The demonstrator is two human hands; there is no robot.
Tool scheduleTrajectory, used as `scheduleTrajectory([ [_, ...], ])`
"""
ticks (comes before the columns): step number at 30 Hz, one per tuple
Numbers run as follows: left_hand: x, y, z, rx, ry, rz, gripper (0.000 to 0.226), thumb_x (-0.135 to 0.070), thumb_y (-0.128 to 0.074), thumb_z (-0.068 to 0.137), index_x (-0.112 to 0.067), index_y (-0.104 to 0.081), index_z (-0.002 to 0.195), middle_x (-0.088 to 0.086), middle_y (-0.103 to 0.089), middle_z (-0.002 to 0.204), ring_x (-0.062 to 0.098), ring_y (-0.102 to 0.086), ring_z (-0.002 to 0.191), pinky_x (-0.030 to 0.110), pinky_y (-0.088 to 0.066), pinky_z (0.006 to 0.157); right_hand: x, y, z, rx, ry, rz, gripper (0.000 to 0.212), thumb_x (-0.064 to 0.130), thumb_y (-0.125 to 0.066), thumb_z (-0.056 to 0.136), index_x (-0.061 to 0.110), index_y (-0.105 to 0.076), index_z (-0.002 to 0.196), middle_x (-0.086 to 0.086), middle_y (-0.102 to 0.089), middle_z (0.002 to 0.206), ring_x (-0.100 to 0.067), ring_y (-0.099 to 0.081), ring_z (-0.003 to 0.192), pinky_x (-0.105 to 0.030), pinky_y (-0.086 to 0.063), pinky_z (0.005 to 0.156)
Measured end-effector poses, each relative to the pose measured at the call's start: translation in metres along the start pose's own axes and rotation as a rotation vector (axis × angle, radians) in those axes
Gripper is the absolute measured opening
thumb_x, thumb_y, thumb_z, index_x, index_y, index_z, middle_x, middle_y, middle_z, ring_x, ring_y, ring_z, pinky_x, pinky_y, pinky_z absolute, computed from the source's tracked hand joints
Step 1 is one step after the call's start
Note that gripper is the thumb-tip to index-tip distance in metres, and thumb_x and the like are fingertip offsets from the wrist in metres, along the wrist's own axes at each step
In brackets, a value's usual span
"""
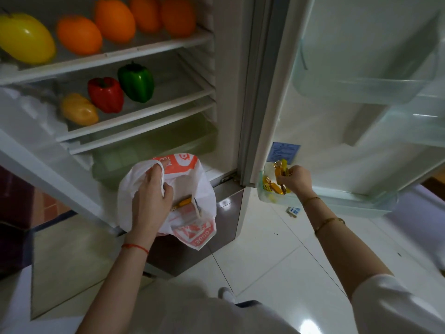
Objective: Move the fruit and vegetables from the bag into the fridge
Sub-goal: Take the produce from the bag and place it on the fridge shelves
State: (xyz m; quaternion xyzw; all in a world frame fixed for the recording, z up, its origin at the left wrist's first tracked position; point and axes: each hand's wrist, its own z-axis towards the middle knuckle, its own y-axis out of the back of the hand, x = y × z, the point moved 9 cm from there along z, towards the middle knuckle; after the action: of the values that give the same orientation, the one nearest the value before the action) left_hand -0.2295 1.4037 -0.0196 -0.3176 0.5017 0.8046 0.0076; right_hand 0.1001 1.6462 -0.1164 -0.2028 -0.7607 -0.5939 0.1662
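Fridge (228, 97) open, door (337, 116) swung wide to the right. Left hand (150, 203) holds a white and orange plastic bag (192, 189) in front of the lower compartment; fingers (154, 174) curled over the bag's gathered rim, pinching the plastic and keeping the mouth open. Inside the bag, one yellow-wrapped item (184, 202) shows just beside the left thumb, not touched by it.

Right hand (295, 180) reaches to the lowest door bin (325, 201). Its fingers (283, 180) are closed round a small bunch of yellow wrapped sweets (281, 166), which stick out above the fist. More of the same yellow sweets (272, 188) lie in the near left corner of the bin, directly under the hand. Whether the held ones touch those below cannot be told.

Top shelf: a yellow fruit (25, 38) at left, four orange fruits (115, 20) in a row to its right. Middle shelf: yellow pepper (79, 109), red pepper (106, 94), green pepper (136, 81), close together, the red touching or nearly touching its neighbours. Below, a greenish crisper drawer (156, 145) sits behind the bag.

Red thread on the left wrist, gold bangles (330, 222) on the right forearm. White tiled floor (277, 249) underfoot; a small blue and white packet (293, 210) lies on it below the door bin.
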Motion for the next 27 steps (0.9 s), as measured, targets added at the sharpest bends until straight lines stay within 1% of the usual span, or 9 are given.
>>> scheduleTrajectory([
  [2, -0.001, -0.001, 0.000, -0.003, 0.000, -0.001, 0.041, -0.008, -0.058, 0.092, -0.005, -0.045, 0.131, 0.018, -0.060, 0.125, 0.033, -0.062, 0.109, 0.038, -0.052, 0.084, 0.000, -0.008, 0.007, 0.027, 0.002, -0.062, 0.037, 0.021, -0.063, 0.083, 0.011, -0.040, 0.056, -0.002, -0.040, 0.055, -0.014, -0.037, 0.049, -0.026, -0.028, 0.043],
  [6, -0.002, 0.000, 0.000, -0.018, 0.010, -0.015, 0.038, -0.007, -0.058, 0.091, -0.003, -0.048, 0.128, 0.017, -0.061, 0.123, 0.033, -0.062, 0.108, 0.030, -0.048, 0.081, -0.003, -0.033, 0.016, 0.108, -0.007, -0.147, 0.033, 0.027, -0.067, 0.082, 0.011, -0.046, 0.061, -0.004, -0.048, 0.062, -0.015, -0.043, 0.055, -0.025, -0.033, 0.048],
  [11, 0.000, 0.003, 0.000, -0.035, 0.042, -0.025, 0.036, -0.008, -0.057, 0.092, -0.005, -0.048, 0.127, 0.015, -0.061, 0.122, 0.031, -0.062, 0.108, 0.030, -0.049, 0.081, -0.005, -0.054, 0.018, 0.176, 0.004, -0.167, 0.039, 0.036, -0.071, 0.080, 0.013, -0.044, 0.064, 0.000, -0.039, 0.059, -0.012, -0.038, 0.053, -0.022, -0.029, 0.046],
  [14, 0.001, 0.005, 0.001, -0.042, 0.049, -0.022, 0.034, -0.008, -0.056, 0.092, -0.005, -0.049, 0.124, 0.015, -0.063, 0.118, 0.031, -0.064, 0.103, 0.028, -0.047, 0.076, -0.004, -0.058, 0.019, 0.167, 0.017, -0.191, 0.039, 0.038, -0.069, 0.081, 0.010, -0.047, 0.068, -0.001, -0.039, 0.059, -0.017, -0.041, 0.056, -0.023, -0.028, 0.045],
  [16, 0.003, 0.006, 0.002, -0.045, 0.059, -0.018, 0.033, -0.009, -0.056, 0.091, -0.004, -0.049, 0.123, 0.015, -0.063, 0.115, 0.032, -0.064, 0.100, 0.028, -0.046, 0.073, -0.003, -0.056, 0.020, 0.148, 0.035, -0.177, 0.037, 0.038, -0.068, 0.084, 0.008, -0.050, 0.073, -0.002, -0.044, 0.063, -0.022, -0.048, 0.067, -0.025, -0.032, 0.051],
  [19, 0.008, 0.008, 0.002, -0.053, 0.075, -0.025, 0.032, -0.008, -0.056, 0.091, -0.004, -0.049, 0.122, 0.016, -0.063, 0.114, 0.031, -0.064, 0.099, 0.028, -0.046, 0.073, 0.004, -0.046, 0.018, 0.089, 0.077, -0.148, 0.031, 0.033, -0.067, 0.087, 0.003, -0.059, 0.091, -0.009, -0.058, 0.085, -0.023, -0.052, 0.079, -0.031, -0.042, 0.067],
  [22, 0.011, 0.010, 0.003, -0.057, 0.071, -0.020, 0.032, -0.009, -0.056, 0.091, -0.004, -0.049, 0.121, 0.015, -0.063, 0.114, 0.031, -0.064, 0.099, 0.029, -0.048, 0.072, 0.018, -0.030, 0.011, -0.018, 0.120, -0.158, 0.030, 0.031, -0.065, 0.088, 0.001, -0.063, 0.090, -0.016, -0.067, 0.092, -0.031, -0.061, 0.080, -0.035, -0.050, 0.066],
  [25, 0.015, 0.012, 0.004, -0.059, 0.080, -0.019, 0.031, -0.010, -0.056, 0.091, -0.005, -0.049, 0.121, 0.014, -0.063, 0.114, 0.030, -0.063, 0.099, 0.033, -0.052, 0.072, 0.054, -0.012, -0.010, -0.121, 0.219, -0.135, 0.028, 0.030, -0.059, 0.091, 0.003, -0.062, 0.085, -0.018, -0.067, 0.087, -0.037, -0.063, 0.081, -0.032, -0.044, 0.062],
  [27, 0.018, 0.015, 0.002, -0.067, 0.088, -0.015, 0.031, -0.011, -0.056, 0.092, -0.006, -0.048, 0.122, 0.013, -0.063, 0.114, 0.029, -0.063, 0.098, 0.033, -0.052, 0.071, 0.092, 0.001, -0.036, -0.222, 0.343, -0.115, 0.025, 0.025, -0.056, 0.091, 0.002, -0.061, 0.082, -0.019, -0.066, 0.083, -0.039, -0.062, 0.078, -0.035, -0.044, 0.060],
])
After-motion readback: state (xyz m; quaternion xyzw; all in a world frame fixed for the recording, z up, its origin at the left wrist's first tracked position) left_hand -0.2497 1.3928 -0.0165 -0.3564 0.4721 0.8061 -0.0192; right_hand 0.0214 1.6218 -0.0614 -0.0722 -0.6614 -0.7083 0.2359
